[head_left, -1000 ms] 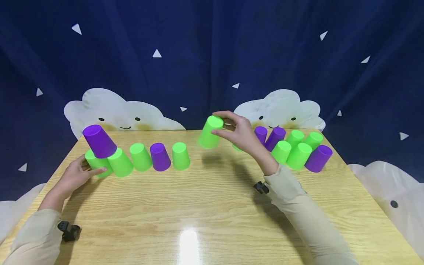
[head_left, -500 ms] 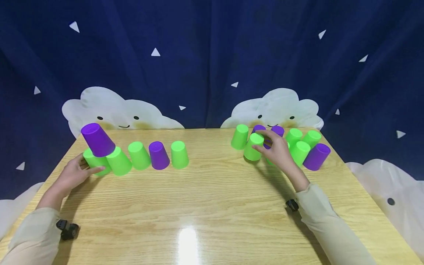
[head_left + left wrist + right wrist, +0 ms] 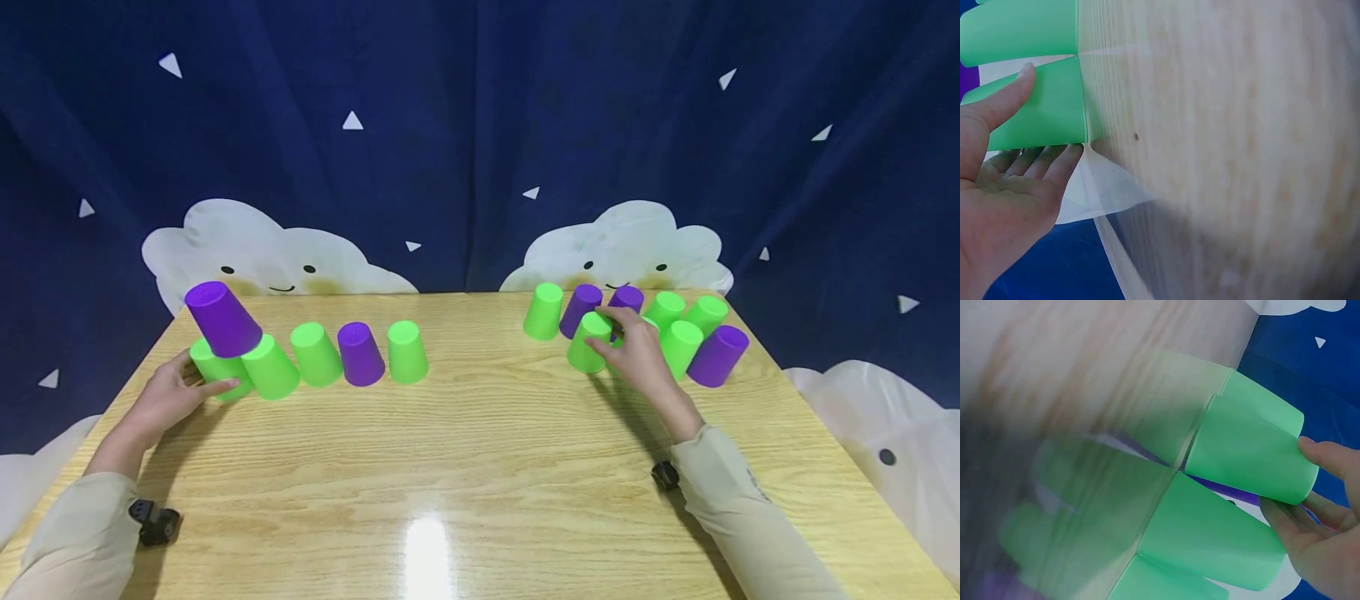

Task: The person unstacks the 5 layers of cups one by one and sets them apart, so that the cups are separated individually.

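Note:
At the far left of the head view, my left hand [image 3: 168, 396] holds a green cup [image 3: 219, 371] standing upside down, thumb on the near side and fingers on the far side, as the left wrist view shows too. A purple cup [image 3: 223, 321] rests across the tops of that cup and a second green cup [image 3: 272, 368] beside it. On the right, my right hand [image 3: 637, 354] pinches an upside-down green cup [image 3: 588, 343] near its narrow top. In the right wrist view this pinched cup [image 3: 1250, 450] stands close beside another green cup [image 3: 1213, 534].
Right of the left stack stand a green cup [image 3: 316, 354], a purple cup [image 3: 361, 354] and a green cup [image 3: 408, 352]. Around my right hand are several more, including a green cup [image 3: 543, 312] and a purple cup [image 3: 718, 356]. A dark curtain [image 3: 480, 150] hangs behind the table [image 3: 360, 467].
My right hand has carried its green cup from the middle of the table rightward and down to the right-hand group, then a little further right. The left hand stays put.

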### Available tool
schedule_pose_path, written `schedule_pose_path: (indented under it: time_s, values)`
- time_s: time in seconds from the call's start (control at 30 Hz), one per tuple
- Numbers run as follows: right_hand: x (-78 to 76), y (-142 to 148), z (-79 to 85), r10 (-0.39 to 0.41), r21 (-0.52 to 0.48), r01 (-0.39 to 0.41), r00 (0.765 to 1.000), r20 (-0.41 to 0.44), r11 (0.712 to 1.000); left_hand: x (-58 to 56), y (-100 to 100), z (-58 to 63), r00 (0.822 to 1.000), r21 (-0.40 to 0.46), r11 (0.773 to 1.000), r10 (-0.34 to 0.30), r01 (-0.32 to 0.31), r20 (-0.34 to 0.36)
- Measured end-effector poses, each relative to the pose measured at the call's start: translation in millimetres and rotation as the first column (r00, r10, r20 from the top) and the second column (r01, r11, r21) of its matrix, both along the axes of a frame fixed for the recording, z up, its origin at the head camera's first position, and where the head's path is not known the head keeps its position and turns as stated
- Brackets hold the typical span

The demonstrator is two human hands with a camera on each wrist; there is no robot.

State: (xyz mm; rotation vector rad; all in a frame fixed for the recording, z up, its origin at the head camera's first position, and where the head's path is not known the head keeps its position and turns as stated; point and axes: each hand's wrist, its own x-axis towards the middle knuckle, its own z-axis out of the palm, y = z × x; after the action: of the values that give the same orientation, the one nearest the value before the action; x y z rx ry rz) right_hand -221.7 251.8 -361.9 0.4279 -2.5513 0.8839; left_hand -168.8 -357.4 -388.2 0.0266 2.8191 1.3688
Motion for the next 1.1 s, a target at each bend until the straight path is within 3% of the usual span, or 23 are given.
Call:
schedule_pose_path:
  time_s: [0.33,0.5,0.63,0.9,1.1]
  values:
    - [0.9,0.8,5.6,0.025,-0.032,-0.024,1.000,0.011,0.999,2.4,-0.6,-2.4,1.000,0.015,1.000,0.001,-0.001,0.002]
    - [2.7,-2.7,17.1,0.061,-0.103,-0.064,0.998,-0.033,0.993,2.4,-1.0,-2.7,1.000,0.013,1.000,0.004,-0.004,0.004]
    - [1.7,-13.4,27.8,0.079,-0.089,-0.086,0.994,-0.077,0.992,1.7,-2.1,-2.5,1.000,0.013,1.000,0.004,-0.004,0.005]
    - [-4.0,-68.8,44.8,0.199,-0.099,-0.208,0.975,-0.094,0.973,2.3,-2.8,-2.5,1.000,0.013,1.000,0.001,-0.001,0.001]
    - [-8.3,-133.6,60.0,0.323,-0.087,-0.332,0.941,-0.104,0.939,-0.6,-1.5,0.4,1.000,0.014,1.000,-0.005,0.005,0.011]
